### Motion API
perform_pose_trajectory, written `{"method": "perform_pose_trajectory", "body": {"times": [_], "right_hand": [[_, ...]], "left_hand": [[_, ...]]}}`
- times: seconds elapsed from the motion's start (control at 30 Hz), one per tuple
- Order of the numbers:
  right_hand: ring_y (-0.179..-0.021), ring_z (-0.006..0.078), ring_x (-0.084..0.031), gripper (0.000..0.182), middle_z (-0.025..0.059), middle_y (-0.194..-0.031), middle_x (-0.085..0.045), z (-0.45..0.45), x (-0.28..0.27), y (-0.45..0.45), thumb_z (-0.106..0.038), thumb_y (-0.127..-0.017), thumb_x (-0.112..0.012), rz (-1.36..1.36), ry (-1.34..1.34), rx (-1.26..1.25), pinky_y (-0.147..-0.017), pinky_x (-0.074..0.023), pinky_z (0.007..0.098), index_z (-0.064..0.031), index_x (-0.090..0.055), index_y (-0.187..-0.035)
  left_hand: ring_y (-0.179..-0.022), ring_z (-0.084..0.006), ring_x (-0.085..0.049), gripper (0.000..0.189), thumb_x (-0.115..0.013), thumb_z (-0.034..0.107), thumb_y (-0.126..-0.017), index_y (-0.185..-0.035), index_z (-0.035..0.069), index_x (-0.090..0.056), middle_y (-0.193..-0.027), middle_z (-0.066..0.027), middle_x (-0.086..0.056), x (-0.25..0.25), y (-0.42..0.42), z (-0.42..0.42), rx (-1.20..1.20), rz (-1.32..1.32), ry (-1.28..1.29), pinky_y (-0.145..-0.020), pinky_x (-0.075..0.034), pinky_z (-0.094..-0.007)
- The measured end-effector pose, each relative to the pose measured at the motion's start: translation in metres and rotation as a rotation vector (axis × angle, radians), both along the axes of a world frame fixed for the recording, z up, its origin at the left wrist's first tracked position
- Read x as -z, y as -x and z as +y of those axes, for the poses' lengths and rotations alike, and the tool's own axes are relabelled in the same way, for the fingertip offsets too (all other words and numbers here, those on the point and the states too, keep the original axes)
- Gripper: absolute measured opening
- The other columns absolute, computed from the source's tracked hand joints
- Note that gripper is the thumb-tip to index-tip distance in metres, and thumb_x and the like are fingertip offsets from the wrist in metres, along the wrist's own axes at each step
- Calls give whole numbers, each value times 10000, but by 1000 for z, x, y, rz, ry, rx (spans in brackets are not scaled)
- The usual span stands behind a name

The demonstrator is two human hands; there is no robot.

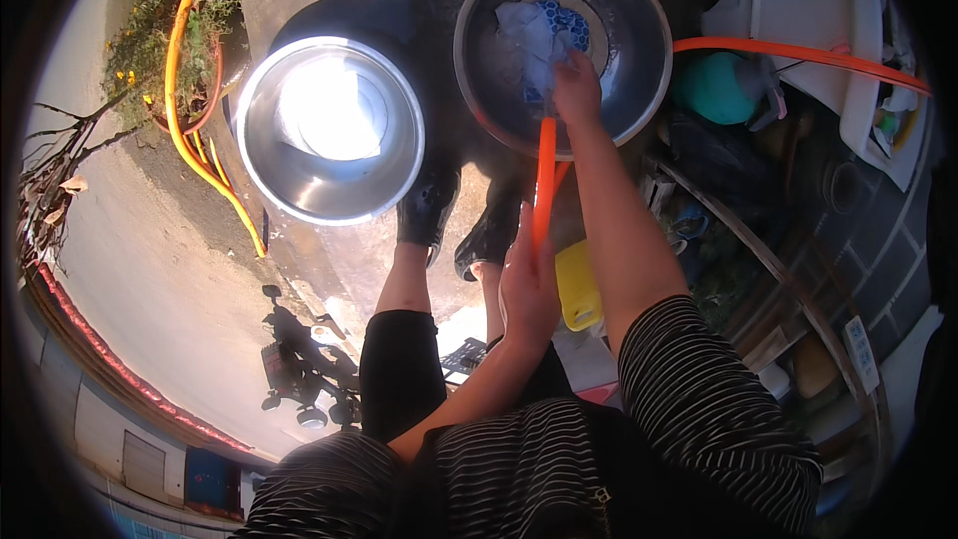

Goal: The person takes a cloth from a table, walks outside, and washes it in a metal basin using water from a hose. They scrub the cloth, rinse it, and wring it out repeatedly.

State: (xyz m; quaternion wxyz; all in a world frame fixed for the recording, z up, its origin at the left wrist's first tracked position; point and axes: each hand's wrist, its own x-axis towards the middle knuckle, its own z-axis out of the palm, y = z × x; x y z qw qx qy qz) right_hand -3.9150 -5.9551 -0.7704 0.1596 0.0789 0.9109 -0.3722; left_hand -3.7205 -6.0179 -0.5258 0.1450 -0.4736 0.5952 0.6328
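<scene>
My left hand [530,284] is wrapped around an orange hose [547,172], whose end points over the rim of the right-hand steel basin [650,101]. Clear water seems to run from the hose's mouth. Inside that basin, my right hand [579,90] is curled at the edge of a wet pale cloth [524,34] and appears to grip it; the fingertips are partly hidden. Beneath and beside the pale cloth shows a blue fabric with a honeycomb pattern [572,24]. To the left stands a second steel basin [322,191], with bright sunlight glaring off its bottom.
My feet in black shoes [428,206] stand just below the basins. A yellow plastic container [578,288] is beside my right forearm. A green spray bottle [716,90] and a white sink or tub [801,7] are at the right. A yellow hose [177,82] passes plants [161,37] at left.
</scene>
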Motion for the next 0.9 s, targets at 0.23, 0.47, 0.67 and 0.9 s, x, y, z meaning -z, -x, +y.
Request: {"method": "perform_pose_trajectory", "body": {"times": [0.23,0.47,0.67,0.9], "right_hand": [[-1161,410,-548,629,272,-1334,-503,-5,48,-20,-276,-809,-683,20,-489,-572,-981,-449,450,-73,-450,-1356],[-1161,383,-560,465,255,-1227,-578,-6,33,-8,-218,-810,-654,-322,-174,-244,-989,-451,444,-71,-585,-1245],[-1256,396,-475,437,246,-1365,-472,1,20,-13,-297,-797,-712,96,-504,-553,-1017,-434,454,-93,-643,-1177],[-1232,420,-496,569,230,-1357,-486,10,31,24,-316,-824,-689,-388,-361,-466,-1029,-428,460,-60,-519,-1302]], "left_hand": [[-837,-104,-543,507,-505,160,-1006,-1480,44,-367,-1073,-94,-626,17,-9,-14,-9,46,-32,-800,-459,-240],[-1204,-196,-554,484,-501,129,-1002,-1455,2,-384,-1324,-176,-572,9,1,-15,-106,91,-105,-1003,-404,-297],[-968,-114,-581,483,-508,143,-1005,-1461,29,-394,-1190,-109,-625,13,1,-13,-109,47,-112,-881,-452,-249],[-835,-73,-512,486,-512,155,-1008,-1469,56,-396,-1047,-41,-610,23,-4,-10,-82,1,-108,-790,-448,-228]]}}
